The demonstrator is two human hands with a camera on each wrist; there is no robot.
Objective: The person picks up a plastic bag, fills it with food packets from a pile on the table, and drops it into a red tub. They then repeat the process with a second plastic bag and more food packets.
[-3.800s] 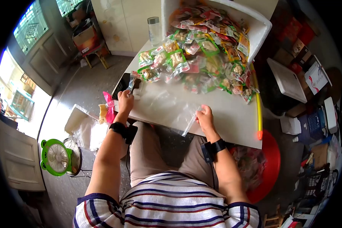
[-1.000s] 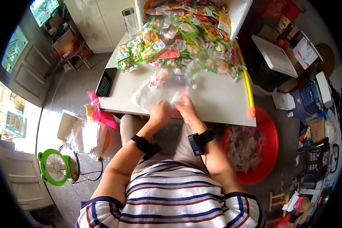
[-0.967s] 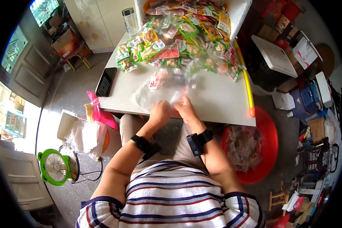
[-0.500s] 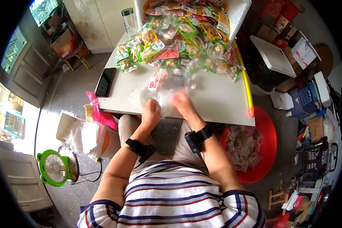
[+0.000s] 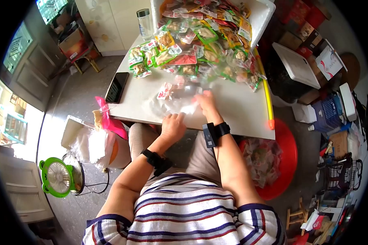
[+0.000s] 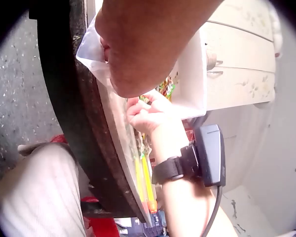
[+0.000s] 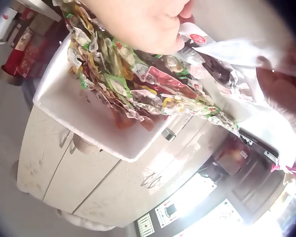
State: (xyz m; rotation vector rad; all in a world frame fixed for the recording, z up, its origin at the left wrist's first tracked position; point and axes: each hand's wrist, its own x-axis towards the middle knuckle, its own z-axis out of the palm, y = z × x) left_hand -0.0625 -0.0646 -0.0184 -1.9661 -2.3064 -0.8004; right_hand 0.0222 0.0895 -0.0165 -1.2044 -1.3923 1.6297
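Observation:
A clear plastic bag (image 5: 161, 107) lies at the table's front, stretched between both hands. My left hand (image 5: 173, 127) pinches its near edge, and the left wrist view has the bag's corner (image 6: 91, 49) sticking out past the fingers. Farther forward, my right hand (image 5: 206, 103) grips the bag's other side with curled fingers; from the right wrist, the hand (image 7: 153, 24) shows at the top with the film running across to the left hand (image 7: 283, 91). Small packets with red-and-white labels (image 5: 164, 91) show at the bag's far end, overlapping it.
Many sealed food packets (image 5: 180, 59) spill from a white foam box (image 5: 265, 20) across the table (image 5: 233, 114). A phone (image 5: 117, 87) and a glass bottle (image 5: 144, 23) stand left, a yellow stick (image 5: 265, 96) along the right edge. A red basin (image 5: 290, 163) with packets sits below right.
Over the last half second the right hand has moved forward, and the left hand slightly right and nearer the body. Earlier, a small packet was by the left hand, near the phone.

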